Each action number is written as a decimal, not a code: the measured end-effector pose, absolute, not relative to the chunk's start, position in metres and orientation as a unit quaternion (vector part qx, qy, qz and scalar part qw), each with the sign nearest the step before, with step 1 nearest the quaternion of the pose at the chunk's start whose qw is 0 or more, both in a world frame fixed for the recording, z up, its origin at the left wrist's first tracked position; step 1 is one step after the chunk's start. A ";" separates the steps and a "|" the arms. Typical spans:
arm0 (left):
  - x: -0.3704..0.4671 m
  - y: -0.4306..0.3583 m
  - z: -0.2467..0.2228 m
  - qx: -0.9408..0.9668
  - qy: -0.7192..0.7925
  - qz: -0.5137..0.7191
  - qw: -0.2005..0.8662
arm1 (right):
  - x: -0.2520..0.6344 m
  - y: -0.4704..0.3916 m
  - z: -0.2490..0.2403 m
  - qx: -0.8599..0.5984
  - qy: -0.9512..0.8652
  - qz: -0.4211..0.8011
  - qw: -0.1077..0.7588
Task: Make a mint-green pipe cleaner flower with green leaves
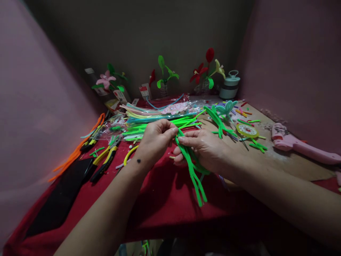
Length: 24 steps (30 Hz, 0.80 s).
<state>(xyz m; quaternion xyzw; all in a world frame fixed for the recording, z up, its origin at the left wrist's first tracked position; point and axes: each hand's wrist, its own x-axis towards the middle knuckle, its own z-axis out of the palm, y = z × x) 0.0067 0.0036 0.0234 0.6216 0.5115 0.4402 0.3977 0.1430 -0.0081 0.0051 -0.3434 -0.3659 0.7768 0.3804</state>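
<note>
Several green pipe cleaners (190,161) are joined at the top and hang down in a bundle between my hands. My left hand (160,137) pinches the bundle's upper end between thumb and index finger. Close beside it, my right hand (204,147) holds the same bundle just below, its lower fingers curled behind the stems. The free ends spread downward over the red cloth (165,202). Behind my hands lie loose green pipe cleaners (138,132), and another green bundle (218,122) rests to their right.
Yellow-black pliers (106,158) and orange pipe cleaners (74,153) lie left. A packet of pipe cleaners (160,110) is behind. To the right are a yellow dial (247,131), a pink tool (301,144) and a wooden board (287,167). Pipe-cleaner flowers (197,73) and a lidded jar (229,87) stand at the back.
</note>
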 end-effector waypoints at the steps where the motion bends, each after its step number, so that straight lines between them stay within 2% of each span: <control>1: 0.008 0.004 0.022 0.627 0.521 0.445 0.371 | 0.143 -0.008 0.005 -0.347 -0.369 0.776 0.375; 3: 0.009 0.003 0.020 0.621 0.527 0.454 0.361 | 0.144 -0.006 0.003 -0.345 -0.373 0.781 0.364; 8: 0.003 0.006 0.021 0.552 0.471 0.411 0.552 | 0.149 -0.003 -0.003 -0.308 -0.380 0.800 0.349; 10: -0.002 0.008 0.024 0.558 0.458 0.391 0.571 | 0.151 -0.002 -0.005 -0.303 -0.382 0.802 0.345; 15: -0.005 0.007 0.028 0.622 0.457 0.361 0.523 | 0.155 -0.001 -0.006 -0.296 -0.393 0.805 0.333; 21: 0.013 -0.003 0.025 0.648 0.493 0.429 0.391 | 0.158 -0.003 -0.003 -0.303 -0.443 0.778 0.326; 24: 0.017 -0.006 0.024 0.638 0.502 0.440 0.383 | 0.156 -0.006 -0.003 -0.318 -0.475 0.756 0.318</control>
